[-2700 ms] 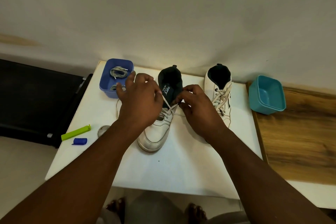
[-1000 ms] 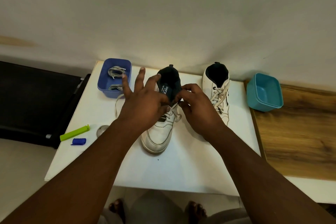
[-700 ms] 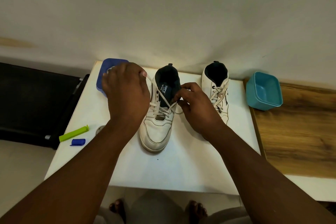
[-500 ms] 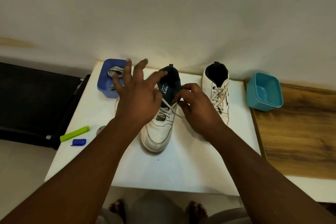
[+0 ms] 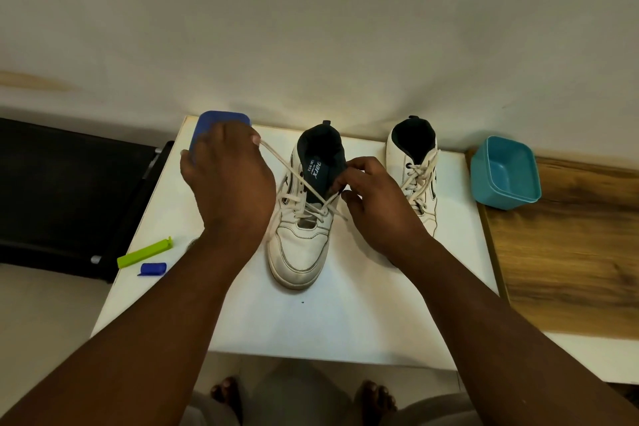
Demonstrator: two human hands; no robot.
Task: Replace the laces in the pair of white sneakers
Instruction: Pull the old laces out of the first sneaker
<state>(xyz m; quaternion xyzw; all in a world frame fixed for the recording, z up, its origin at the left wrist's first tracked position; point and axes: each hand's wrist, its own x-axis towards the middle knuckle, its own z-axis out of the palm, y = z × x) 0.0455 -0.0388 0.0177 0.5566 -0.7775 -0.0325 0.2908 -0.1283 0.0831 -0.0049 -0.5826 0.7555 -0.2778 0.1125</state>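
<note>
Two white sneakers stand on the white table (image 5: 345, 322), toes toward me. The left sneaker (image 5: 301, 245) is partly laced, its dark tongue showing. My left hand (image 5: 228, 187) is closed on a white lace (image 5: 280, 159), which runs taut up and to the left from the eyelets. My right hand (image 5: 377, 201) pinches the sneaker's right eyelet edge beside the tongue, where the lace crosses. The right sneaker (image 5: 415, 169) sits further back, laced with a white lace.
A blue tub (image 5: 221, 117), mostly hidden by my left hand, sits at the table's far left corner. A teal tub (image 5: 505, 176) rests on the wooden surface (image 5: 570, 245) to the right. A green clip (image 5: 145, 252) and a small blue cap (image 5: 152, 269) lie at the left edge. My bare feet show below.
My left hand, spread open over the sneaker half a second ago, has closed on the lace and drawn it up and left. My right hand stayed at the eyelets.
</note>
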